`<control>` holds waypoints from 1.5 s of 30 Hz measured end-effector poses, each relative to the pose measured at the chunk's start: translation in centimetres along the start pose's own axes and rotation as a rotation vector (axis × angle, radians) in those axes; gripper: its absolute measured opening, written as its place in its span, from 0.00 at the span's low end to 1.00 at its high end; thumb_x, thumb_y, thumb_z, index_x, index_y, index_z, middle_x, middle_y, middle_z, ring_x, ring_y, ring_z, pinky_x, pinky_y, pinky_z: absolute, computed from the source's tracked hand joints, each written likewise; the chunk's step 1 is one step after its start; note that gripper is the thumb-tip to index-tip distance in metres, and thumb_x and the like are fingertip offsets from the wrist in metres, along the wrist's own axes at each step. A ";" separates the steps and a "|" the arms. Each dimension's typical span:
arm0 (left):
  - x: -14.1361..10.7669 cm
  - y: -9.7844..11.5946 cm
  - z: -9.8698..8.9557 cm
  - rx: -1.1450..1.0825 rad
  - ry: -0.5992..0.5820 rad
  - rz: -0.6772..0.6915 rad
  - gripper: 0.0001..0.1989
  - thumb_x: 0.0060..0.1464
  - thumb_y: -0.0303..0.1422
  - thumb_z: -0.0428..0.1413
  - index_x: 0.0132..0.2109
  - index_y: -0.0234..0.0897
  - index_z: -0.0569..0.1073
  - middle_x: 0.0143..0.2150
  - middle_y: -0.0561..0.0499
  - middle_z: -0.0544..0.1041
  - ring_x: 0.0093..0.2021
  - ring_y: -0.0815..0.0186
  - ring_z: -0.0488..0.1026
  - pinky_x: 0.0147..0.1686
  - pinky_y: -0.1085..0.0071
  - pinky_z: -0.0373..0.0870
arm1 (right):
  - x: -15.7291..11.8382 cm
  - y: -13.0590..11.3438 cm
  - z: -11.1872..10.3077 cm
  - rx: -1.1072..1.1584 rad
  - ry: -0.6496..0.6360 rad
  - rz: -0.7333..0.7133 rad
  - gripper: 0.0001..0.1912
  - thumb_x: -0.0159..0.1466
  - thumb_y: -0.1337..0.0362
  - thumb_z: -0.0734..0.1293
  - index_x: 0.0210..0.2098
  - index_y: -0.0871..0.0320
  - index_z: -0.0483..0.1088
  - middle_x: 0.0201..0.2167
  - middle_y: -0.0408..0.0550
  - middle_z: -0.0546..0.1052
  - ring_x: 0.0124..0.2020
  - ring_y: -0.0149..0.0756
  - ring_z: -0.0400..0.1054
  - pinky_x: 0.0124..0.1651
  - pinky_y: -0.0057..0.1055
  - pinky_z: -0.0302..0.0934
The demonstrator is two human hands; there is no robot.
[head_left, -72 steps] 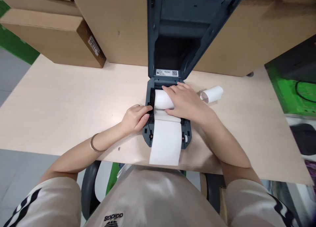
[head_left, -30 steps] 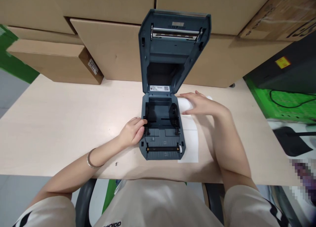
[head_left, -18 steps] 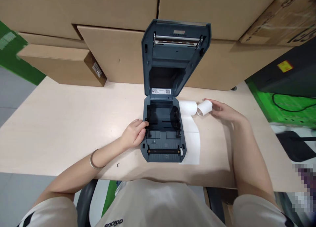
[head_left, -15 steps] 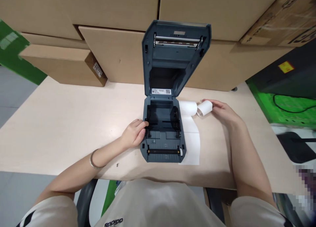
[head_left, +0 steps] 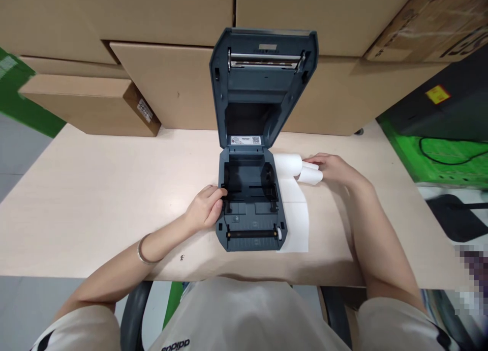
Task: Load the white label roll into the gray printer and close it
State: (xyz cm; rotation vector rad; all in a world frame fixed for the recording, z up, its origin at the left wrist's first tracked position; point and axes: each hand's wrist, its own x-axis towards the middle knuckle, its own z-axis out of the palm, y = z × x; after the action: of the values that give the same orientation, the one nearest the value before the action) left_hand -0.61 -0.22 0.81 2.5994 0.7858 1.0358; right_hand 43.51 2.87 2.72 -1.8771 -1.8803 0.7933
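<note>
A dark grey label printer (head_left: 251,218) stands on the table with its lid (head_left: 263,86) raised; its paper bay shows no roll inside. My left hand (head_left: 206,206) grips the left side wall, fingertips over the rim and thumb against the outside. Right of the printer lies a white paper roll (head_left: 287,165), a length of its paper (head_left: 295,218) running toward the table's front edge. My right hand (head_left: 330,168) is at a curled white paper piece (head_left: 310,175) beside the roll. Its fingers reach behind this paper toward the roll; the thumb is hidden.
Large cardboard boxes (head_left: 160,86) line the back of the table (head_left: 95,198), and a smaller flat box (head_left: 91,107) stands at the left rear. To the right are a dark case with a yellow label (head_left: 437,94), a green surface (head_left: 450,163) and a black cable (head_left: 438,160).
My right hand has moved slightly left, its fingers reaching behind the curled paper, which has turned and shifted left. My left hand stays on the printer's side. The view has shifted slightly.
</note>
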 end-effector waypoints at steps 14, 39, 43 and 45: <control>0.0 0.2 -0.1 -0.026 -0.039 -0.045 0.20 0.75 0.38 0.36 0.46 0.38 0.71 0.34 0.47 0.76 0.33 0.60 0.72 0.34 0.62 0.73 | -4.6 -13.4 0.1 -0.169 0.167 -0.586 0.19 0.67 0.57 0.71 0.57 0.49 0.77 0.51 0.46 0.82 0.52 0.43 0.77 0.68 0.48 0.65; 0.1 0.3 -0.2 0.057 -0.040 -0.032 0.22 0.74 0.37 0.35 0.47 0.37 0.73 0.31 0.48 0.75 0.29 0.59 0.69 0.32 0.63 0.70 | -9.7 -16.6 4.5 -0.284 -0.298 -0.853 0.30 0.65 0.79 0.58 0.63 0.56 0.71 0.62 0.46 0.78 0.66 0.38 0.71 0.71 0.43 0.67; 0.0 0.4 -0.2 0.073 -0.046 -0.050 0.24 0.74 0.38 0.34 0.46 0.38 0.74 0.30 0.48 0.75 0.29 0.59 0.69 0.32 0.62 0.70 | -11.2 -17.7 4.4 -0.253 -0.345 -0.791 0.40 0.63 0.73 0.62 0.74 0.60 0.55 0.64 0.53 0.75 0.66 0.43 0.70 0.66 0.45 0.71; 0.0 0.4 -0.2 0.075 -0.044 -0.045 0.24 0.74 0.39 0.34 0.46 0.38 0.74 0.30 0.48 0.75 0.29 0.59 0.69 0.32 0.62 0.70 | -11.2 -18.6 4.7 -0.213 -0.350 -0.821 0.39 0.64 0.64 0.67 0.72 0.66 0.57 0.56 0.57 0.78 0.60 0.47 0.73 0.61 0.47 0.74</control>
State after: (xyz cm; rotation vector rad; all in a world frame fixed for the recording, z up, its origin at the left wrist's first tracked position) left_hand -0.56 -0.52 1.11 2.6442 0.8846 0.9510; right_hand 26.56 -7.99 12.05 -0.9014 -2.7309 0.6625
